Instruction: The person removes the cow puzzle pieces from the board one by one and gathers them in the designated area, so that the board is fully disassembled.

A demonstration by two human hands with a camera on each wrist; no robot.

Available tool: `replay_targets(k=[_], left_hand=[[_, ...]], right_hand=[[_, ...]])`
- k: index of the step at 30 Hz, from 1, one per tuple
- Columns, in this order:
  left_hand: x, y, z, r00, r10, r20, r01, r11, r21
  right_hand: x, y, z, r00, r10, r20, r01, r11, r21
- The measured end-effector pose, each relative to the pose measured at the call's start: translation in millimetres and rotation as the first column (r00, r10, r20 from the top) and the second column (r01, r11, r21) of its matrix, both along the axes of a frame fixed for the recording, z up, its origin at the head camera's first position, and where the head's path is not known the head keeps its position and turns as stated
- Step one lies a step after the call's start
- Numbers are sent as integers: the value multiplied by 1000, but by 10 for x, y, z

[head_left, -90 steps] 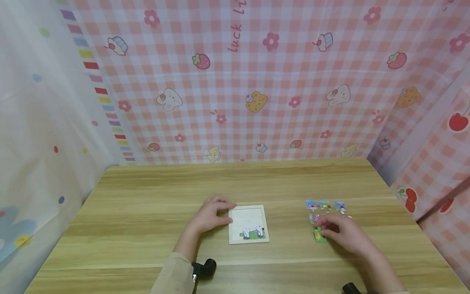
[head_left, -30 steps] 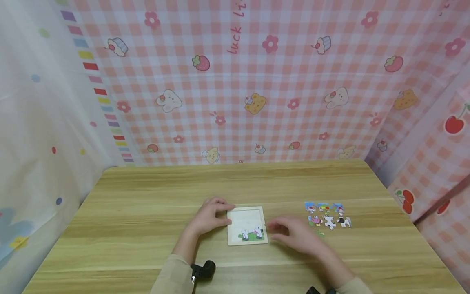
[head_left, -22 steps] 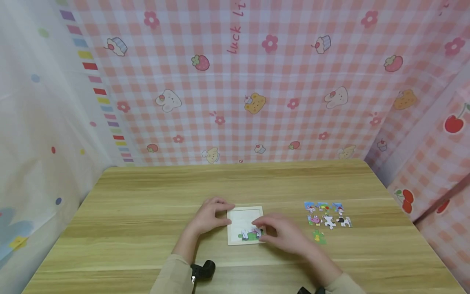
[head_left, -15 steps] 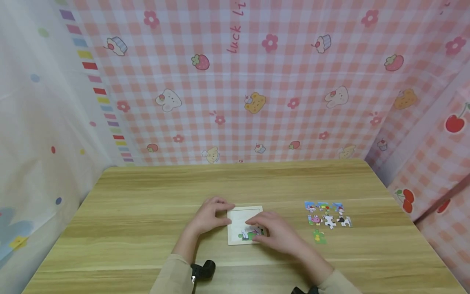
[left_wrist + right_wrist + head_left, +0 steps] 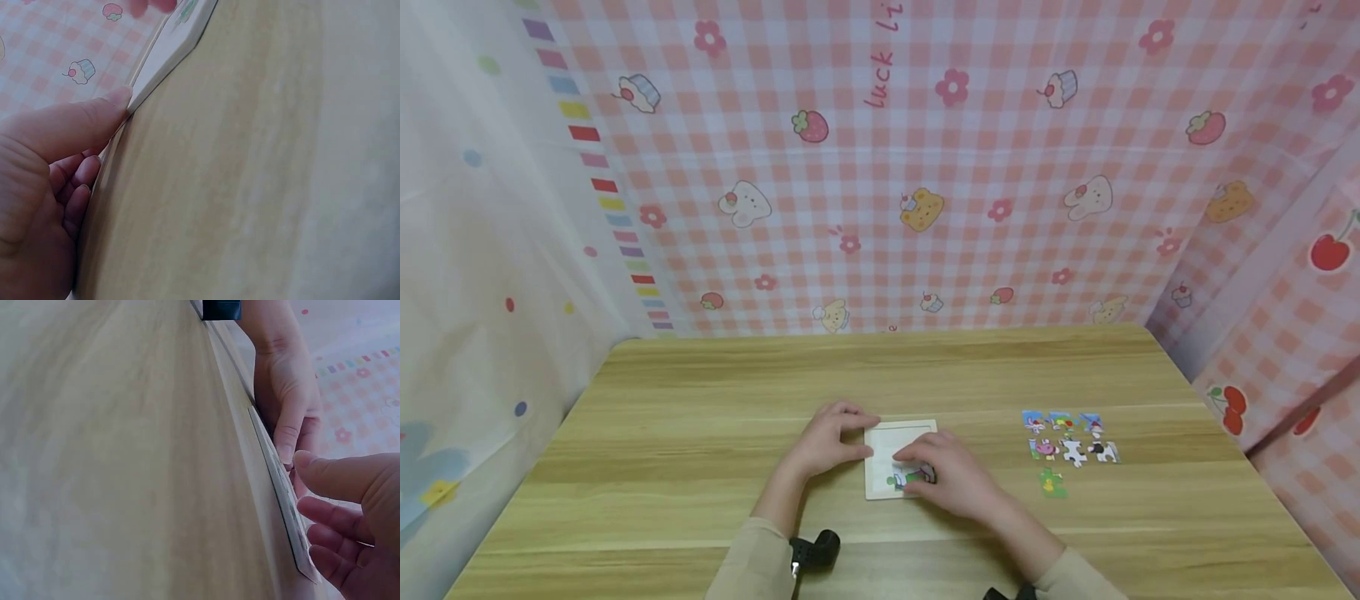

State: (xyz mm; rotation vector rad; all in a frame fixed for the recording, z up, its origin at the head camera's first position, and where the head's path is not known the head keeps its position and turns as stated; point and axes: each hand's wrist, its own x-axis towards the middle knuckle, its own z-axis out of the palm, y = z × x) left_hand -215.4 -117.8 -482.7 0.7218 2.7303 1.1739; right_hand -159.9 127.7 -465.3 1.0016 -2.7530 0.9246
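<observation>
A square wooden puzzle tray (image 5: 880,493) lies on the table in front of me. Green and white puzzle pieces (image 5: 898,477) sit along its lower part, partly covered by my right hand. My left hand (image 5: 829,440) holds the tray by its left side, forefinger at the far corner and thumb lower on the edge. My right hand (image 5: 951,477) is over the tray's right half, forefinger and thumb spread apart around the pieces. In the right wrist view no loose piece shows between the right thumb (image 5: 331,475) and fingers.
Several loose puzzle pieces (image 5: 1073,452) lie in rows to the right of the tray, with a green piece bearing a yellow shape (image 5: 1052,483) nearest me. Checked pink cloth (image 5: 880,208) hangs behind the wooden table (image 5: 700,400).
My right hand has left the loose pieces, moved left to the tray and edged farther over it. My left hand has stayed at the tray's left edge.
</observation>
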Motion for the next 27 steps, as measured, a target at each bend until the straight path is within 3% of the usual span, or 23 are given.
replay_targets(k=[19, 27], left_hand=[[16, 0, 20, 1000, 6, 10, -6, 1000, 1], [24, 1, 31, 1000, 6, 14, -6, 1000, 2]], right_hand=[[-68, -29, -64, 996, -27, 90, 23, 999, 42], [-57, -47, -60, 995, -27, 92, 24, 999, 35]])
